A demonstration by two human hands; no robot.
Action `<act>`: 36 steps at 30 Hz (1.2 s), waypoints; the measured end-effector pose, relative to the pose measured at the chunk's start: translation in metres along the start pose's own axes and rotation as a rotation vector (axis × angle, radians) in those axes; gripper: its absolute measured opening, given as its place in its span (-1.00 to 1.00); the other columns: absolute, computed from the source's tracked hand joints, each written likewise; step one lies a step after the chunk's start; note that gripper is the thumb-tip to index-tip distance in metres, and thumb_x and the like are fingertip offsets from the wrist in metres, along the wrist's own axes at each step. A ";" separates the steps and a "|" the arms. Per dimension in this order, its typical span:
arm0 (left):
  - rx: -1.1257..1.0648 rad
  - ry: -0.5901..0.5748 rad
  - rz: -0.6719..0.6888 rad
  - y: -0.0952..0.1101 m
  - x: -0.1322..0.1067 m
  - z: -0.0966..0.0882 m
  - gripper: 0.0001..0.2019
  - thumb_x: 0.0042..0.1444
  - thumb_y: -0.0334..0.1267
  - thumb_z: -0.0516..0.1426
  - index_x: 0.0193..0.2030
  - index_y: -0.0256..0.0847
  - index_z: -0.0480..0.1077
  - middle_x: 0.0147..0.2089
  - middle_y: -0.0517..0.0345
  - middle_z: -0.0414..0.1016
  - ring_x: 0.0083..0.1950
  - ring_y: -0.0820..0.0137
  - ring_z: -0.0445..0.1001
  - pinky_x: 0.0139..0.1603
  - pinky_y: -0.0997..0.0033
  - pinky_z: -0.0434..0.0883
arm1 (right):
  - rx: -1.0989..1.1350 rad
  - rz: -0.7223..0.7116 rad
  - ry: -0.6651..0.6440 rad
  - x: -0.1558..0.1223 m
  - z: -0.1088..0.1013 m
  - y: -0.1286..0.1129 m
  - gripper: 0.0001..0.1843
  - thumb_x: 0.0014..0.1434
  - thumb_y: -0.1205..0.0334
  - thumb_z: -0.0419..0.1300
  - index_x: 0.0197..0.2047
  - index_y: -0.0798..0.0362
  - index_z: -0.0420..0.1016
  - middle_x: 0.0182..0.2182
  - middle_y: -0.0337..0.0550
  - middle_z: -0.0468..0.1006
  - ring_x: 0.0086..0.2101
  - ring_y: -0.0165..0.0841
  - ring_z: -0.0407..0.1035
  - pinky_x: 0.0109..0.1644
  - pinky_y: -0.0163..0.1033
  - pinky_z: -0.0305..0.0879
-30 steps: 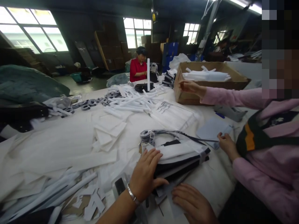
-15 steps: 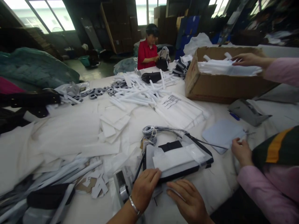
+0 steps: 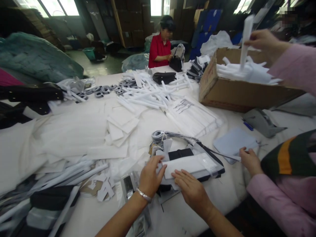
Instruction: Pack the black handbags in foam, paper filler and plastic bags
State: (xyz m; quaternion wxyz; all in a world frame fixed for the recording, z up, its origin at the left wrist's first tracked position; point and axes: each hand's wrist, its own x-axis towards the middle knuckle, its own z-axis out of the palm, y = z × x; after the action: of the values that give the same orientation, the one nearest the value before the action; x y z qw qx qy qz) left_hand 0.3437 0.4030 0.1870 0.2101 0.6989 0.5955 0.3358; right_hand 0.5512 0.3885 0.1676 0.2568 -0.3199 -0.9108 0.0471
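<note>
A black-and-grey handbag [image 3: 212,159] lies in front of me with a white folded padding sheet [image 3: 189,164] on top, partly under clear plastic. My left hand [image 3: 151,176], a silver bangle on its wrist, is at the left end of the sheet with thumb and forefinger apart. Fingers stretched out, my right hand [image 3: 191,187] rests on the sheet's near edge. A coiled grey strap [image 3: 158,135] lies at the bag's far left. The bag's near side is partly hidden by my hands.
At right, a co-worker's hand [image 3: 261,39] lifts a white strip [image 3: 245,42] above a cardboard box [image 3: 229,93]; their other hand [image 3: 250,161] is near the bag strap. White tubes [image 3: 145,95], white sheets [image 3: 74,135] and a grey tape dispenser [image 3: 265,121] lie around. Someone in red [image 3: 159,51] sits opposite.
My left hand has moved up to the sheet's left end, and my right hand has come forward onto the sheet. The co-worker's hand has raised a white strip from the box.
</note>
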 end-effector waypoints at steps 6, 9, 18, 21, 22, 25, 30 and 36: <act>-0.003 0.076 -0.184 -0.013 0.084 0.033 -0.16 -0.06 -0.24 0.39 0.34 -0.17 0.14 0.12 -0.10 0.49 0.11 0.06 0.47 0.11 0.05 0.41 | 0.048 0.024 -0.021 0.002 -0.003 -0.001 -0.70 0.29 0.51 -0.01 -0.01 0.15 0.45 -0.04 -0.01 0.62 0.04 -0.21 0.47 0.14 0.03 0.44; -0.052 0.045 -0.213 -0.015 0.103 0.039 -0.57 0.06 -0.22 0.33 0.09 -0.12 0.46 -0.20 0.10 0.64 -0.21 0.25 0.60 -0.12 0.28 0.50 | 0.064 0.043 -0.024 0.002 -0.004 0.000 -0.71 0.29 0.49 0.01 0.00 0.14 0.45 -0.04 -0.03 0.62 0.05 -0.22 0.46 0.16 0.02 0.43; -0.146 -0.069 -0.066 0.018 0.019 0.034 -0.92 0.11 -0.33 0.28 -0.27 -0.07 0.61 -0.26 0.21 0.68 -0.23 0.34 0.64 -0.13 0.42 0.52 | 0.116 0.059 0.031 -0.003 -0.002 0.002 -0.73 0.27 0.48 0.02 -0.07 0.10 0.48 -0.06 -0.02 0.63 0.01 -0.23 0.49 0.16 0.00 0.43; -0.159 -0.055 -0.076 0.018 -0.010 0.042 -0.89 0.17 -0.34 0.21 -0.24 -0.10 0.59 -0.23 0.18 0.67 -0.23 0.31 0.65 -0.14 0.36 0.55 | 0.139 0.066 0.072 -0.004 0.000 0.002 -0.71 0.26 0.49 0.02 -0.05 0.11 0.49 -0.10 0.00 0.65 -0.03 -0.25 0.52 0.15 -0.03 0.44; -0.167 -0.048 -0.081 0.018 -0.016 0.044 -0.88 0.20 -0.33 0.19 -0.22 -0.11 0.58 -0.22 0.17 0.67 -0.21 0.31 0.65 -0.13 0.35 0.56 | 0.148 0.067 0.084 -0.005 0.000 0.003 -0.69 0.25 0.49 0.02 -0.04 0.11 0.48 -0.11 0.00 0.65 -0.04 -0.25 0.52 0.15 -0.04 0.44; -0.198 -0.037 -0.083 0.017 -0.028 0.047 -0.84 0.25 -0.32 0.12 -0.11 -0.14 0.53 -0.14 0.12 0.66 -0.15 0.31 0.63 -0.08 0.33 0.55 | 0.179 0.064 0.108 -0.009 0.003 0.005 -0.69 0.25 0.50 0.03 -0.03 0.09 0.48 -0.12 -0.03 0.65 -0.05 -0.26 0.52 0.13 -0.03 0.45; -0.264 -0.088 -0.014 0.013 -0.039 0.040 -0.76 0.29 -0.36 0.05 0.07 -0.17 0.37 -0.07 0.09 0.61 -0.06 0.38 0.60 -0.01 0.39 0.53 | 0.248 0.080 0.162 -0.016 0.004 0.008 -0.68 0.22 0.54 0.07 -0.06 0.04 0.50 -0.16 -0.09 0.64 -0.09 -0.30 0.53 0.12 -0.03 0.47; -0.280 -0.158 0.129 0.003 -0.045 0.033 -0.69 0.27 -0.38 0.05 0.13 -0.15 0.36 0.11 0.09 0.54 0.18 0.35 0.47 0.32 0.18 0.30 | 0.301 0.174 0.187 -0.016 -0.001 0.006 -0.74 0.21 0.49 0.15 -0.13 0.01 0.55 -0.19 -0.03 0.58 -0.09 -0.23 0.50 0.00 -0.03 0.54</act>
State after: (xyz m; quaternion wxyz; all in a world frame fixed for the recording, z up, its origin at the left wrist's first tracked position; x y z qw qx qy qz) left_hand 0.3664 0.3619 0.1565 0.3295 0.7237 0.4787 0.3722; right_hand 0.5654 0.3830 0.1599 0.3803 -0.3584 -0.8345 0.1746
